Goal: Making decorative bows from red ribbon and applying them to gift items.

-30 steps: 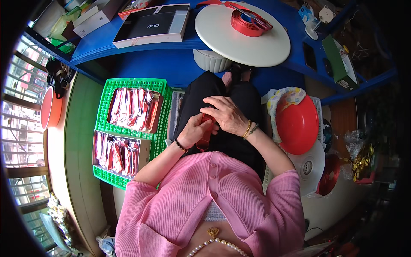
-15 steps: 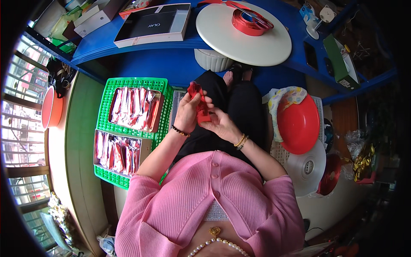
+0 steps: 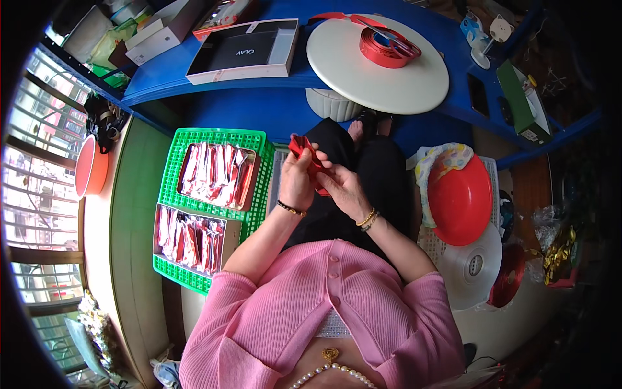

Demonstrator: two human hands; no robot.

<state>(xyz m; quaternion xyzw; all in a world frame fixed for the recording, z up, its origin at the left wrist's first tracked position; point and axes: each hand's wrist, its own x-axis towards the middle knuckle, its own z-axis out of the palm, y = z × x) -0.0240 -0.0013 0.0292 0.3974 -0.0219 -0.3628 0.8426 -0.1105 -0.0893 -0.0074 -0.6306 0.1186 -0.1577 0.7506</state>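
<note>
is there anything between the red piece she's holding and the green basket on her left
Nothing visible. Both hands, left hand and right hand, hold the red piece over her lap, right beside the green basket, with no object between them.

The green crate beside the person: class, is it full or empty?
Largely full. The green crate holds two shallow boxes, the upper box and the lower box, each packed with rows of red-and-white packets.

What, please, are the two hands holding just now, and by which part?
A small red packet: the left hand pinches its upper end, the right hand grips its lower end.
</note>
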